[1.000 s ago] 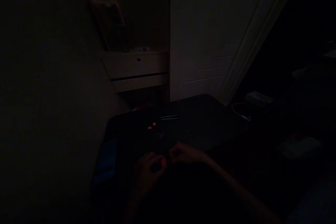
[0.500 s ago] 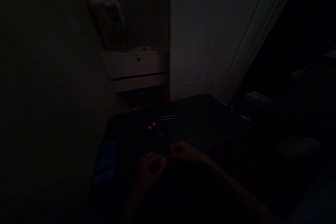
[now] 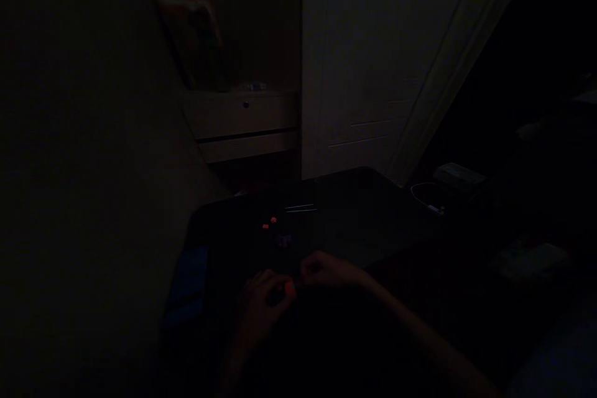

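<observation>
The scene is very dark. My left hand (image 3: 263,298) is closed, thumb and fingers pinched on a small orange-red piece (image 3: 290,288) whose kind I cannot make out. Just to the right, my right hand (image 3: 326,268) has its fingers curled together close to that piece; whatever sits in them is too dark to name. Both hands are over the dark tabletop (image 3: 345,217). Beyond them lie two small orange pieces (image 3: 265,226), a small purplish object (image 3: 284,240) and a pair of thin light-coloured sticks (image 3: 301,208).
A flat blue object (image 3: 187,286) lies at the table's left edge. Behind the table stand a drawer unit (image 3: 247,118) with a red-topped bag (image 3: 191,31) on it and a pale panel (image 3: 359,62). A white cable (image 3: 426,199) and a box (image 3: 459,175) are at the right.
My right hand has shifted very slightly, and its fingertips now look a little more apart from the palm. The left hand stays in place with the orange-red piece.
</observation>
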### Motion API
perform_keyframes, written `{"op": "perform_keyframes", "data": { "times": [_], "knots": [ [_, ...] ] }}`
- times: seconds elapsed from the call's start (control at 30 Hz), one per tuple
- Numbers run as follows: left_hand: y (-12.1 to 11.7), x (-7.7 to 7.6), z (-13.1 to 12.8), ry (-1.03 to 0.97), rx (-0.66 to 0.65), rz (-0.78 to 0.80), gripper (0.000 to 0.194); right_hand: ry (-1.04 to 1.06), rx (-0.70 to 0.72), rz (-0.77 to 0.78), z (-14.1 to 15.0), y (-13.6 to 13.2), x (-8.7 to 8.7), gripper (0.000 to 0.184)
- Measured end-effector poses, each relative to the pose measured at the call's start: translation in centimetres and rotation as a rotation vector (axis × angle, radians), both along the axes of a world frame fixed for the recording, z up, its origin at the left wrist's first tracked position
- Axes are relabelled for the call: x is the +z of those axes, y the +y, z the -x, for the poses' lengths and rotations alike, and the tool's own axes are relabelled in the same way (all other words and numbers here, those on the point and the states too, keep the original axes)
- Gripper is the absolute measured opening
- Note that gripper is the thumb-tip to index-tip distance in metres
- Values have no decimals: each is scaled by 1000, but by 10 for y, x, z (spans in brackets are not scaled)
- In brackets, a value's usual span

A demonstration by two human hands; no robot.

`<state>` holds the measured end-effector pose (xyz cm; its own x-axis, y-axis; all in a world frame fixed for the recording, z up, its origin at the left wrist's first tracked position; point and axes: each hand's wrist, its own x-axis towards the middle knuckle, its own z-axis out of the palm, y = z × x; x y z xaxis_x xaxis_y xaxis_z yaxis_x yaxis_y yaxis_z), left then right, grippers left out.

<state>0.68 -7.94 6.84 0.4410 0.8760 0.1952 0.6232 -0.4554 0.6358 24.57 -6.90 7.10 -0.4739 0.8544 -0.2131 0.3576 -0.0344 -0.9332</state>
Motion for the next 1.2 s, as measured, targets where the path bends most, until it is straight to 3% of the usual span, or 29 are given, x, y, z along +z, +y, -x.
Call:
{"op": "perform_keyframes", "data": {
  "times": [0.2,0.4,0.6,0.73,0.97,1.2],
  "knots": [
    [1,-8,1,2,15,-42,16,1,-61,-34,0,-1,-7,26],
    [1,-4,1,-11,0,-41,16,41,-152,4,3,-1,-8,24],
    [1,-3,-1,-25,6,-25,14,-20,-66,-19,2,-3,4,24],
    [3,-6,1,-38,26,3,15,-4,-35,8,2,-3,3,29],
    [2,-11,4,-109,85,30,23,135,-276,-25,6,-3,-13,39],
    [4,-11,1,-122,20,-70,12,90,-225,-6,9,-4,-10,33]
  ]
}}
